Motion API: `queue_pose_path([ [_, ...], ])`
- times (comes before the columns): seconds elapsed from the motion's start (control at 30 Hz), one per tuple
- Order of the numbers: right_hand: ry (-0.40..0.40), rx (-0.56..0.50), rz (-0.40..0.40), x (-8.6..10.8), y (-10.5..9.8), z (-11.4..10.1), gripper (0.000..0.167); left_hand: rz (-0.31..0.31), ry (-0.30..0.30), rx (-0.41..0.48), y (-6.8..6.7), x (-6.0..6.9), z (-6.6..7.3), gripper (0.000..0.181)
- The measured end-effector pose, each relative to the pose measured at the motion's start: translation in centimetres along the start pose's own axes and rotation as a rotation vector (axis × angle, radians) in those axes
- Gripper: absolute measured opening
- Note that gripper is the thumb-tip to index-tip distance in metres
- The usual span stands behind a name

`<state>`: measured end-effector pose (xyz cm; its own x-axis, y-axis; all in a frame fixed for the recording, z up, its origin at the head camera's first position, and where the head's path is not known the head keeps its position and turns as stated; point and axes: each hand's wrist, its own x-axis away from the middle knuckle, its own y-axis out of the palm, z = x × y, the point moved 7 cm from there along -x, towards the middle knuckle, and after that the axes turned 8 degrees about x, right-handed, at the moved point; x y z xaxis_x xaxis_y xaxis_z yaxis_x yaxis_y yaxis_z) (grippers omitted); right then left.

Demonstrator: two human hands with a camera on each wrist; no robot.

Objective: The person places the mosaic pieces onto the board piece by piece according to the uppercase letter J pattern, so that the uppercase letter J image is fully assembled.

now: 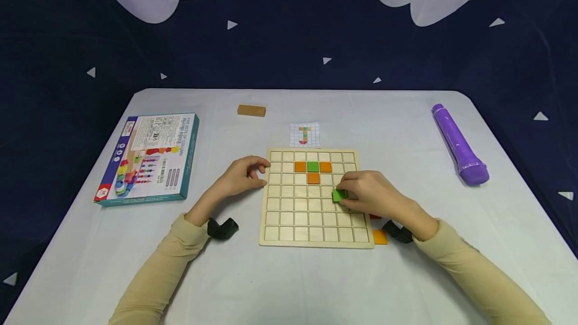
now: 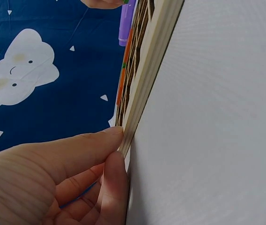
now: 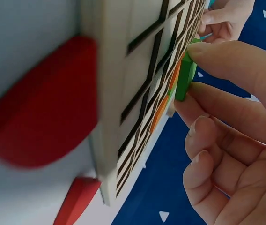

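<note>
My right hand (image 1: 372, 193) pinches a green square tile (image 3: 185, 75) between thumb and fingers, just above the right part of a wooden grid board (image 1: 294, 219). At the board's left edge, my left hand (image 1: 239, 175) touches the rim with thumb and fingertips spread along it. In the board's upper rows lie a green tile (image 1: 313, 166) between two orange tiles, and another orange tile (image 1: 313, 178) directly below it. Behind the board is a small pattern card (image 1: 298, 135) with a coloured figure on a grid.
A red rounded piece (image 3: 44, 103) and an orange tile (image 1: 380, 237) lie by the board's right edge, partly hidden in the head view. A boxed toy (image 1: 149, 159) is at left, a wooden block (image 1: 251, 110) at the back, a purple microphone-shaped object (image 1: 458, 144) at right.
</note>
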<state>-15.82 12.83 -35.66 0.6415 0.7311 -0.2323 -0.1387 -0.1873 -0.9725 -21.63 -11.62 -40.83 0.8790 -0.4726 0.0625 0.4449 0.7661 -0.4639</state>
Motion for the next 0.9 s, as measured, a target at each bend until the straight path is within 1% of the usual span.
queue_pose_path([
  [0.17, -0.011, 0.018, -0.037, -0.8, 0.2, -0.5, 0.016, 0.007, -0.009, -0.001, 0.0, -0.1, -0.1, 0.042],
  [0.43, -0.017, 0.040, -0.067, -1.9, 0.3, -1.0, 0.018, 0.010, -0.014, 0.006, 0.0, -0.1, -0.1, 0.042],
  [0.8, -0.020, 0.038, -0.117, -3.4, 0.8, -1.6, 0.014, 0.006, 0.009, 0.013, 0.0, 0.0, -0.1, 0.041],
  [0.9, -0.016, 0.037, -0.125, -3.6, 1.0, -1.7, 0.014, 0.006, 0.007, 0.017, 0.0, 0.0, 0.0, 0.042],
])
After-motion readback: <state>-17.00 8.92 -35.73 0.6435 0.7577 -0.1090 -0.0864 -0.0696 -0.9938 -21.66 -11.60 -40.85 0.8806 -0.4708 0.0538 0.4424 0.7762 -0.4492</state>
